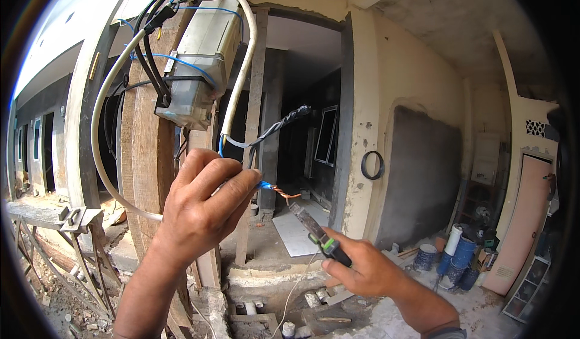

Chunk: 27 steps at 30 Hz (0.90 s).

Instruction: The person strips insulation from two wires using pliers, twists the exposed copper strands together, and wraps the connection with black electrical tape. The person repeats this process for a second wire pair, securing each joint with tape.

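Note:
My left hand (208, 203) is closed in a pinch on a blue electrical wire (264, 185). Twisted bare copper strands (286, 193) stick out past its fingertips to the right. A utility knife (307, 221) with a worn grey blade and a green and black handle is gripped in my right hand (370, 268). Its blade tip points up and left, right at the copper strands; whether they touch I cannot tell. Above my left hand hangs a thick white cable (240, 73), with blue wire showing at its lower end. Beside it, a grey and black wire (272, 131) ends in black tape.
A dusty, clear-fronted electrical box (199, 67) is fixed to a rough wooden post (145, 140), with black cables and blue ties around it. Low on the left stands a metal scaffold frame (72, 218). Blue buckets (462, 254) are at the right. Rubble and pipe stubs lie below.

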{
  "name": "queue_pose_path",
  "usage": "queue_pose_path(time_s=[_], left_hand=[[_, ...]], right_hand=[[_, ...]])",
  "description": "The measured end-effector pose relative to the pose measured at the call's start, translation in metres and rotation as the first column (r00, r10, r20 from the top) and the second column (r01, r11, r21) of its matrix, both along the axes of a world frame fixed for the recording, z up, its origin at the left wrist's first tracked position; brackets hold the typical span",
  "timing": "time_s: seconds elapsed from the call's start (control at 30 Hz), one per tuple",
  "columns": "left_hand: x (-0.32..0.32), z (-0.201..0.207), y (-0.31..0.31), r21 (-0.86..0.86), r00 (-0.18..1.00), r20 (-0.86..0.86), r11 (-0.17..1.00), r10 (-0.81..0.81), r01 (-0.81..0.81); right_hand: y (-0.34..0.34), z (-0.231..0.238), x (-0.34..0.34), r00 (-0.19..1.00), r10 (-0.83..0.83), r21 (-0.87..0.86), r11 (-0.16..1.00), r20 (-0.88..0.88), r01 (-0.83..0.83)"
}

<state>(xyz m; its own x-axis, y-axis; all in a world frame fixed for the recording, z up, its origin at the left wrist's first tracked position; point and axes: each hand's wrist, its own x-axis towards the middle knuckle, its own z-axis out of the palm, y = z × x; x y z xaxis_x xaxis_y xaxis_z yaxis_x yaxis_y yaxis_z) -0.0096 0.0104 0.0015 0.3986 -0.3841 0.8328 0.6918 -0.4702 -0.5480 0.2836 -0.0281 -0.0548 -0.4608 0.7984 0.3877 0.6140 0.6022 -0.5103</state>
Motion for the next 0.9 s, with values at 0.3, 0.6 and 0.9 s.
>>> queue_pose_path(time_s=[0.3, 0.6, 0.9], left_hand=[[-0.001, 0.000, -0.001, -0.022, 1.000, -0.002, 1.000, 0.003, -0.003], [0.000, 0.001, -0.002, -0.021, 1.000, 0.001, 0.999, -0.030, 0.030], [-0.003, 0.004, 0.001, 0.038, 0.998, -0.067, 0.999, -0.013, 0.015]], right_hand=[[-0.014, 0.034, -0.009, 0.973, -0.200, 0.483, 0.867, 0.113, 0.122], [0.001, 0.033, -0.003, 0.985, -0.096, 0.495, 0.869, 0.144, 0.013], [0.013, -0.018, -0.014, 0.558, 0.218, -0.520, 0.211, -0.800, -0.828]])
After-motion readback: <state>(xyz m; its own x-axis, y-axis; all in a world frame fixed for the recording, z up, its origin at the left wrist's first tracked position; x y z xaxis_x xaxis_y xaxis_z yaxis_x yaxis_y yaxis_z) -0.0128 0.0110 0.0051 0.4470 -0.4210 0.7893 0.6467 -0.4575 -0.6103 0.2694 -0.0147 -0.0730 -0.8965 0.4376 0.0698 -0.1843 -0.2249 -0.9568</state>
